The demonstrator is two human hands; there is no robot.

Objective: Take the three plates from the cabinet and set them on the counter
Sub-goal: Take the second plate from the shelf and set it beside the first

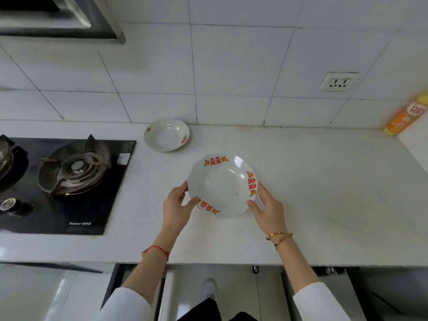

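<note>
A white plate with red and orange rim motifs (221, 185) is held over the middle of the white counter (312, 193), tilted toward me. My left hand (177, 208) grips its left rim and my right hand (266, 207) grips its right rim. A second white plate (166, 134) of the same pattern rests flat on the counter near the tiled wall, behind and left of the held one. The cabinet (268, 293) lies below the counter edge, with its doors open.
A black gas hob (67, 181) with burners fills the counter's left side. An orange spray bottle (404, 119) stands at the far right by the wall. A wall socket (339, 82) sits above the counter. A range hood (58, 17) hangs top left.
</note>
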